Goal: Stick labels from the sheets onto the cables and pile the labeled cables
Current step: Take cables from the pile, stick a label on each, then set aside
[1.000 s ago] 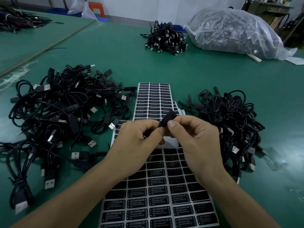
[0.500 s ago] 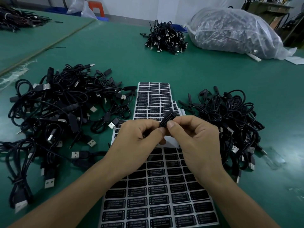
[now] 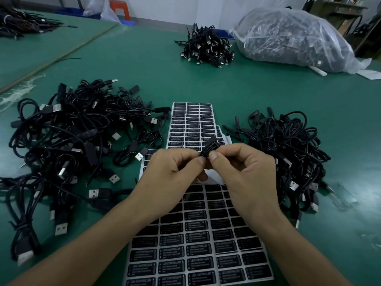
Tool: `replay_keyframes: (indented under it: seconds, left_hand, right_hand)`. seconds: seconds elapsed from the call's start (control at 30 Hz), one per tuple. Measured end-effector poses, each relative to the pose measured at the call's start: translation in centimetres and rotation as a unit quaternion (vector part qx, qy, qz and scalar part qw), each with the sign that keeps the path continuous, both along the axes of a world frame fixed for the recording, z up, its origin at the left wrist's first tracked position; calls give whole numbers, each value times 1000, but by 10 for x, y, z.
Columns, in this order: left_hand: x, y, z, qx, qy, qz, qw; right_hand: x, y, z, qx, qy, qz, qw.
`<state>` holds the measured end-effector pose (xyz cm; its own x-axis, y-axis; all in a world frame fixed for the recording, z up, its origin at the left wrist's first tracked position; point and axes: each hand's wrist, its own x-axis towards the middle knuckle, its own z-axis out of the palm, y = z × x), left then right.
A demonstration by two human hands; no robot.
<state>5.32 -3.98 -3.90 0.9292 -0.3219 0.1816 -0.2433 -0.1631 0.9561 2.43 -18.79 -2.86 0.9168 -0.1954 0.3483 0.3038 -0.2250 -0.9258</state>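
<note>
**"LED CONTROLLER" on every label**

The near label sheet [image 3: 198,254] carries rows of black stickers, each headed "LED CONTROLLER" in pale capitals. A few smaller lines sit beneath each heading, too fine and blurred to read. The far label sheet [image 3: 190,124] shows the same heading on its lower rows, while its upper rows are too small to make out. The label on the controller block [image 3: 210,148], pinched between the left hand [image 3: 171,174] and right hand [image 3: 245,172], seems to read "LED CONTROLLER" too, running along its length.
</note>
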Motion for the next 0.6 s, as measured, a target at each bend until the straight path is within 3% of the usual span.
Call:
replay_keyframes:
  seconds: [0.6]
  left_hand:
    - [0, 0, -1, -7, 1, -5, 1000]
  right_hand:
    - [-2, 1, -2, -10, -7, -11, 1000]
